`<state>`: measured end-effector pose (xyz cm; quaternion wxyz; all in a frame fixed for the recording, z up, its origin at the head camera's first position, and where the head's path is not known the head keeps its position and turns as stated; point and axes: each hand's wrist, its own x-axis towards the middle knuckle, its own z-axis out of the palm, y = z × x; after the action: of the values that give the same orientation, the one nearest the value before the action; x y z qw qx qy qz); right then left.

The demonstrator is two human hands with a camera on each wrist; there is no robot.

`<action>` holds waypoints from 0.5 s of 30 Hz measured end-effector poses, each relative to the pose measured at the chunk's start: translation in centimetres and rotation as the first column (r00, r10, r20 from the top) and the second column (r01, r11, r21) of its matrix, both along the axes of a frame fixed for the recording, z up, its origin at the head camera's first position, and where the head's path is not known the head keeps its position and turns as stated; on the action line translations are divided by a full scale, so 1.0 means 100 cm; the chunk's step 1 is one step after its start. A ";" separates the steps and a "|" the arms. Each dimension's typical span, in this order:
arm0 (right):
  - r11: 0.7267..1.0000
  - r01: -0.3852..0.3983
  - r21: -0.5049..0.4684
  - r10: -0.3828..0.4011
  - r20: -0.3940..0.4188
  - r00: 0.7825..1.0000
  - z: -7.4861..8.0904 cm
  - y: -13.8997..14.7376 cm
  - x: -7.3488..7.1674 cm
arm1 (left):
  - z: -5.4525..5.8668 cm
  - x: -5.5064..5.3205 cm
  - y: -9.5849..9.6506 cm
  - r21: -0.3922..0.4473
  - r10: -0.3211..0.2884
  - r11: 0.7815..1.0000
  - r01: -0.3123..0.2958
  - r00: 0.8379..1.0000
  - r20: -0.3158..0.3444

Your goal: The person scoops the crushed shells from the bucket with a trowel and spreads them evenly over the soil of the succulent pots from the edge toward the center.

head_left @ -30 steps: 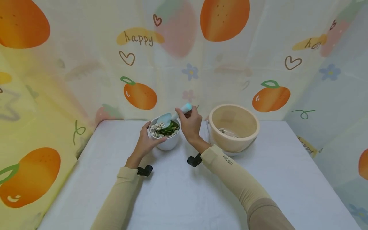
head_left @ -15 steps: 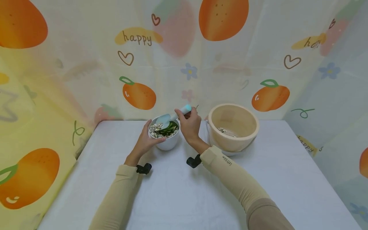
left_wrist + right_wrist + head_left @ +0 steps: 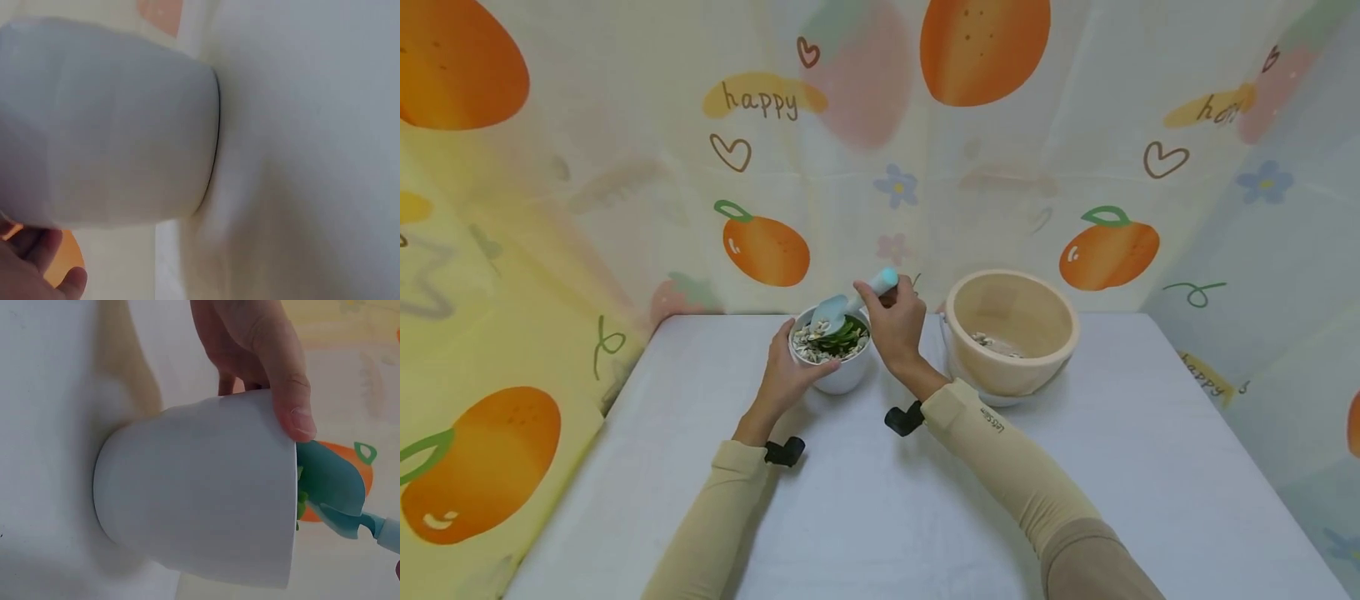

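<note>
A small white flowerpot (image 3: 841,380) stands on the table, filled with pale pebbles and a low plant with green leaves (image 3: 842,337). My left hand (image 3: 784,375) grips the pot at its left side, the thumb along the near rim and the fingers round the back. In the right wrist view the left thumb lies at the rim of the pot (image 3: 200,494). My right hand (image 3: 901,329) pinches the handle of a light blue trowel (image 3: 829,313). Its blade tilts down at the pot's mouth over the leaves, with some pebbles on it. In the left wrist view the pot (image 3: 125,125) covers the trowel.
A larger beige pot (image 3: 1011,371) stands to the right of my right hand, with a few pale pebbles on its bottom. White cloth covers the table (image 3: 880,517). A printed curtain (image 3: 970,208) hangs close behind both pots.
Hands, trowel and pot stay nearly where they were. My left forearm and the white pot shift very slightly, along with a small sway of the head view.
</note>
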<state>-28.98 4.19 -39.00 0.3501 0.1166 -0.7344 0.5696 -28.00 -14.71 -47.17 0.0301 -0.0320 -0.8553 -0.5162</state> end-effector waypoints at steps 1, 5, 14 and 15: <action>1.000 0.000 0.001 0.000 -0.003 1.000 0.000 0.000 0.001 | 0.000 -0.001 -0.001 0.002 -0.014 1.000 0.014 1.000 -0.004; 1.000 0.006 0.007 -0.006 -0.010 1.000 -0.001 0.001 0.001 | 0.005 -0.008 -0.010 -0.021 -0.091 0.996 0.091 0.996 0.004; 1.000 0.015 0.016 -0.015 0.031 0.999 -0.002 0.003 0.000 | 0.011 -0.021 -0.013 -0.047 -0.168 0.984 0.172 0.983 0.074; 1.000 0.019 0.014 -0.019 0.034 0.999 -0.002 0.003 0.000 | 0.010 -0.022 -0.012 -0.041 -0.165 0.985 0.168 0.984 0.071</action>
<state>-28.99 4.53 -39.23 0.3422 0.1024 -0.7452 0.5632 -30.18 -15.92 -46.17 -0.0430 -0.0867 -0.8620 -0.4976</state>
